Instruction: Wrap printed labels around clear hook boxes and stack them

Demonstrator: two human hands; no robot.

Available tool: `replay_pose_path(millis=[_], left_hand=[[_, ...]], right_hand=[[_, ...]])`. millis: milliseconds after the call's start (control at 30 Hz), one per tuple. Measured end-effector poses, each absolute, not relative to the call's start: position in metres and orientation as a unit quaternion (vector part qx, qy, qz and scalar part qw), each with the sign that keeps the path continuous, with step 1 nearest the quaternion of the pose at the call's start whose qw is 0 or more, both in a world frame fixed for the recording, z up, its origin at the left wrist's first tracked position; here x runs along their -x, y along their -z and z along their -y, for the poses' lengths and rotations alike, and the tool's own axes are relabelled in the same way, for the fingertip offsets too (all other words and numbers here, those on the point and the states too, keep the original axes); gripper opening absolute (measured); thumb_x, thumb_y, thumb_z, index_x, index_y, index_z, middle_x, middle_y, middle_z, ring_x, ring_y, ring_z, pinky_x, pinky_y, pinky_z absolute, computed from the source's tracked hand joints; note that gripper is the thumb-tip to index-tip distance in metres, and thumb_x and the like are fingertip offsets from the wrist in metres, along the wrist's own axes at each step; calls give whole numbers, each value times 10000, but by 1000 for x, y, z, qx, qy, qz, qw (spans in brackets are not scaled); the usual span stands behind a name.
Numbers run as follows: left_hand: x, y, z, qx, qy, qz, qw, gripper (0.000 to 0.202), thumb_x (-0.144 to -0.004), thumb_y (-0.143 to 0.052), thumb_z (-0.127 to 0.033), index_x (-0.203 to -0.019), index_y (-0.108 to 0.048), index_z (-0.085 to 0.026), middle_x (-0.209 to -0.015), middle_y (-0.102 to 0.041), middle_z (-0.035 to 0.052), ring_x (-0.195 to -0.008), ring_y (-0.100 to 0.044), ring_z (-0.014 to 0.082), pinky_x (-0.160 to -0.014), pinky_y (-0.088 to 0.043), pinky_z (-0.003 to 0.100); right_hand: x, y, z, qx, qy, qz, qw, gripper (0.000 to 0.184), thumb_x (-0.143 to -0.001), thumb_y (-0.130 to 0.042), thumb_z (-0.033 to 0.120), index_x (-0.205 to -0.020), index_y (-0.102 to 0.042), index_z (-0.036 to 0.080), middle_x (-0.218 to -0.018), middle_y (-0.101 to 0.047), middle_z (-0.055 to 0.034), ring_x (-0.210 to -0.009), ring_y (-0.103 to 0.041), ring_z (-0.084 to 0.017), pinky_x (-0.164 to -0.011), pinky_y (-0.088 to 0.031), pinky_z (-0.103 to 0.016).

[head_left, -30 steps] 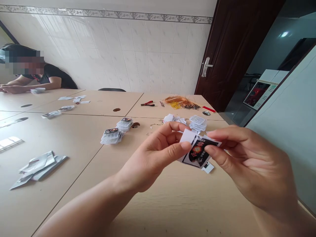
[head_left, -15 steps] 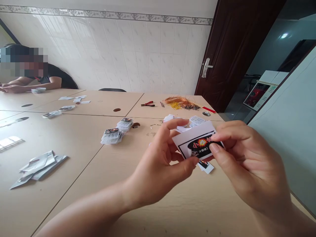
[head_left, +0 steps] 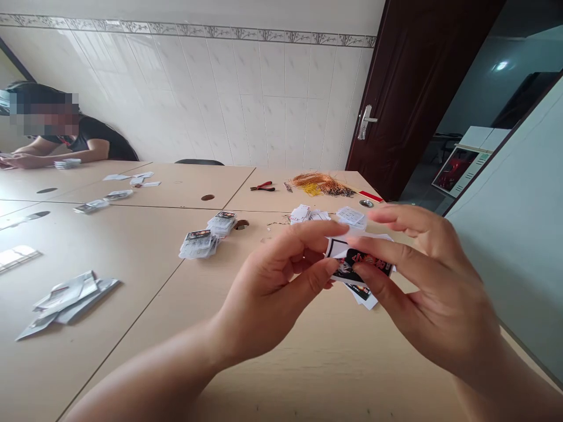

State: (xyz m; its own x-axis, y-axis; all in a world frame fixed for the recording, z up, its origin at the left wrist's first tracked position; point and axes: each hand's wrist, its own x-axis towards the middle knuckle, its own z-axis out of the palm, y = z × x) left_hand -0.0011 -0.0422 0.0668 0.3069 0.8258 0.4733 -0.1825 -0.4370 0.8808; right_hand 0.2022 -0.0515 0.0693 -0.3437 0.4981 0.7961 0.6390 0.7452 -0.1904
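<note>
hands up and close together over the table: the left hand (head_left: pixel 275 296) pinches the left end of a printed card (head_left: pixel 360 264), thumb and curled fingers closed on its edge, while the right hand (head_left: pixel 433 290) grips the right end, its fingertips (head_left: pixel 373 275) pressed across the black and red label. neither hand is relaxed. the card is held in the air, tilted, with a scrap of white paper (head_left: pixel 363 295) showing just under it; whether that scrap is a separate piece i cannot tell.

behind the printed card, on the pale wood-grain table (head_left: pixel 281 375), lie small piles of white cards (head_left: pixel 349 217), and to its left sit two taller stacks of labelled cards (head_left: pixel 197 244). farther left of it are flattened silver foil packets (head_left: pixel 65 299). beyond it lie red-handled pliers (head_left: pixel 263 186) and a tangle of copper wire (head_left: pixel 321 184). a dark wooden door (head_left: pixel 417 99) with a metal lever handle (head_left: pixel 365 122) stands beyond it to the right, and a white tiled wall (head_left: pixel 189 99) runs off to its left, where a co-worker's forearms (head_left: pixel 44 159) rest at the far end of the table.
</note>
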Motion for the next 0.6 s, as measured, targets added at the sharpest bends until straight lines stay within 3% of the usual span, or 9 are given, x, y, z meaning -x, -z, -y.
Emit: replay_pose_path(millis=[200,400,600], left_hand=[[3,-72,37,-641,-500,-239,530,135,-946,-720,-208,-1044,-807,-239,-914,-761,16,-747,-634,97,-680,-565,178],[4,-71,30,-557,-467,-216,651,158,-913,-768,-315,-1026,-817,-216,-871,-740,17,-707,-656,90,-634,-576,158],[1,-65,26,-491,-470,-207,703,107,-862,-821,-274,-932,-792,-199,-814,-693,-18,-584,-639,51,-560,-553,137]], right_hand=[[-200,-71,52,336,103,826,441,232,-971,-644,210,-1178,-643,313,-1177,-681,-84,-1164,-633,-265,-1021,-505,-453],[-199,-72,53,330,45,831,445,168,-958,-653,180,-1060,-619,309,-1069,-743,-23,-1024,-687,-212,-931,-537,-401],[-198,-73,52,346,-49,817,460,48,-992,-611,263,-987,-611,311,-942,-761,15,-915,-719,-182,-804,-571,-335]])
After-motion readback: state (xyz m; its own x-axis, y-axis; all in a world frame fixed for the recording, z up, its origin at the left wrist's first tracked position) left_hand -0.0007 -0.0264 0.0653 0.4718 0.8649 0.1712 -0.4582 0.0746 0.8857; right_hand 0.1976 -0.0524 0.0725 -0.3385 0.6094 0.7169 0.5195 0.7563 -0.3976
